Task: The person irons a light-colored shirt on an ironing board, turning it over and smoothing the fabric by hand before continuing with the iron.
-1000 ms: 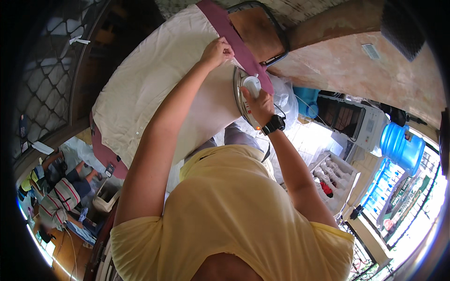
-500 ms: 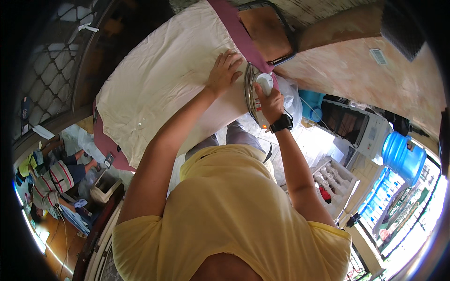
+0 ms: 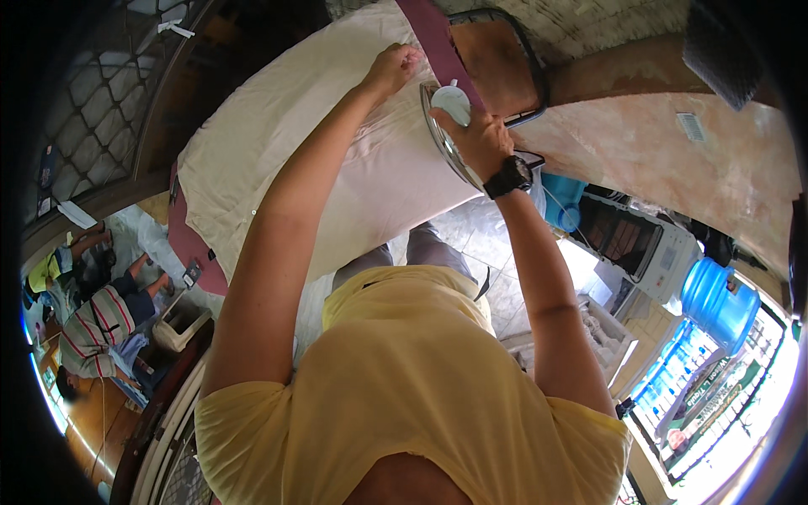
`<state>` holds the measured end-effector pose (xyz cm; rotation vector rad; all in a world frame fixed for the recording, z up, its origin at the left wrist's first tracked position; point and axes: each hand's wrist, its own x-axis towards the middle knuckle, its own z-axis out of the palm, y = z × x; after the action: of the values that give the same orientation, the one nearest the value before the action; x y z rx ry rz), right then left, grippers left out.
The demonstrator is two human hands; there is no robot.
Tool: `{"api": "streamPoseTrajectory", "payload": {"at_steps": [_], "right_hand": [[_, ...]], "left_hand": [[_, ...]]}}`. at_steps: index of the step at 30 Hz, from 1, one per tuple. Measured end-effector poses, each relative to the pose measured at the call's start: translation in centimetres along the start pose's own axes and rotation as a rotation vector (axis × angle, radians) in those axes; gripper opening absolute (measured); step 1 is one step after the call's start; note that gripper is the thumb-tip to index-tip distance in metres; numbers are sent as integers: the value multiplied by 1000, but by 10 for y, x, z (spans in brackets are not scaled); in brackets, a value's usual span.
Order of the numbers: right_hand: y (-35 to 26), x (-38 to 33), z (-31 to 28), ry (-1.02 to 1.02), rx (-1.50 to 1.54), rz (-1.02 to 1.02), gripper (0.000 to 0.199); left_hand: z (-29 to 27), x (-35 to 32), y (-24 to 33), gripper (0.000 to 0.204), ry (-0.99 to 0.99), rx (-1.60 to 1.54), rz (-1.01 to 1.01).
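Note:
A cream cloth (image 3: 303, 126) is spread over a maroon-covered board (image 3: 446, 50), whose cover shows along the far right edge and at the lower left. My right hand (image 3: 484, 139) is wrapped round the handle of a clothes iron (image 3: 452, 103). The iron lies on the right part of the cloth, its metal rim showing on the left side; my hand hides part of its body. Farther up, by the cloth's far edge, my left hand (image 3: 392, 69) is closed, its curled fingertips pinching the cream cloth. Small creases run through the fabric below it.
A chair (image 3: 497, 67) with a brown seat stands beyond the board. At right are a blue water jug (image 3: 720, 295), a white appliance (image 3: 669, 261) and a crate (image 3: 606, 337). At left, people, one in a striped shirt (image 3: 97, 328), are near a beige bin (image 3: 183, 328).
My left hand has gone from flat and spread to closed, and moved farther up the cloth. The iron and my right hand have slid away from me and slightly left.

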<state>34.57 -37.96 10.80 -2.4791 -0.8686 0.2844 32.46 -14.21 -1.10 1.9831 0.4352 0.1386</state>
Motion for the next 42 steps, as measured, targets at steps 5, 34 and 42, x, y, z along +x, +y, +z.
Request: {"api": "streamPoseTrajectory", "payload": {"at_steps": [5, 34, 42], "right_hand": [[11, -6, 17, -6, 11, 34, 68], [12, 46, 39, 16, 32, 46, 63], [-3, 43, 21, -95, 116, 157, 64]], "left_hand": [[1, 14, -6, 25, 176, 373, 311], [-18, -80, 7, 15, 37, 464, -11], [-5, -86, -5, 13, 213, 677, 204]]}}
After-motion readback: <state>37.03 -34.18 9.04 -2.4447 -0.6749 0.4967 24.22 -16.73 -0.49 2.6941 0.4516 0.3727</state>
